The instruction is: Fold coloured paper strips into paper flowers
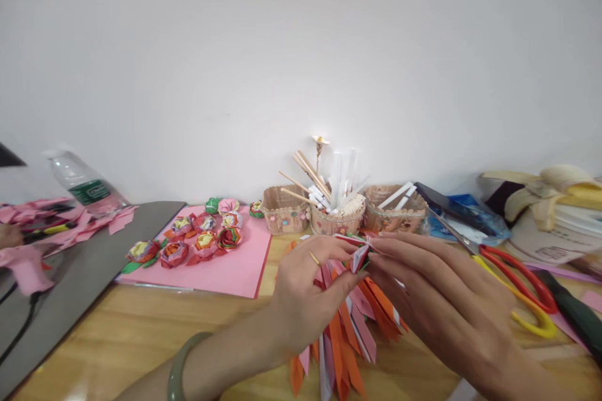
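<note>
A small folded paper piece [360, 258], pink and white with green and red edges, is between my hands. My left hand [305, 294] pinches it with thumb and fingers; a ring and a green bangle show on that side. My right hand [446, 301] meets it from the right, fingers bent and tips pressed against its edge, the thumb hidden. Folded paper strips [345, 351] in orange, pink and pale lilac fan out on the wooden table [235, 332] under both hands. Whether any strip joins the held piece is hidden.
Folded paper flowers [205, 244] sit on a pink sheet [239, 279]. Woven baskets [286, 216] with sticks line the wall. At right lie red-and-yellow scissors [522, 282], a banana peel [540, 200] and a hat. A pink glue gun [26, 266] and bottle [87, 185] are left.
</note>
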Action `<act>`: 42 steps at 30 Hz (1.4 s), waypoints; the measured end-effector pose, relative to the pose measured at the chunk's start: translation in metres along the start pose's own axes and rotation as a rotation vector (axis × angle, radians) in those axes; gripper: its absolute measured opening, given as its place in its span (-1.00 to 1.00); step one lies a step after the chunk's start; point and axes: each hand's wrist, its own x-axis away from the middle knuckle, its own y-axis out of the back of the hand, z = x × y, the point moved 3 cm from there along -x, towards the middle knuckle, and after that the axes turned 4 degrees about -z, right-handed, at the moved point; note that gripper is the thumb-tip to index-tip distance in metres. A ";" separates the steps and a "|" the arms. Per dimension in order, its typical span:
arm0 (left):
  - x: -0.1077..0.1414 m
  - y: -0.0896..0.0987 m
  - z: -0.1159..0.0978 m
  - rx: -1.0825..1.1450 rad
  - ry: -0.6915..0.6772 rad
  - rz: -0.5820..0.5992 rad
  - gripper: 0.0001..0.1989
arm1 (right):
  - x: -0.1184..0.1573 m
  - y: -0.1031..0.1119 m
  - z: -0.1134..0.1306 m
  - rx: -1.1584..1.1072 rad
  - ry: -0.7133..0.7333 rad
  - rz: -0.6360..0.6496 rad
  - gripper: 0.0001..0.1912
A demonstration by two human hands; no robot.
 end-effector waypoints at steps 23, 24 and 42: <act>-0.003 -0.002 0.014 0.211 0.325 0.126 -0.90 | -0.001 -0.026 -0.030 -1.074 -0.979 0.349 -0.88; -0.003 -0.003 0.015 0.252 0.364 0.131 -0.89 | 0.000 -0.026 -0.030 -1.090 -1.005 0.355 -0.87; -0.002 -0.006 0.014 0.336 0.629 0.108 -0.85 | 0.000 -0.032 -0.025 -1.085 -1.202 0.350 -0.70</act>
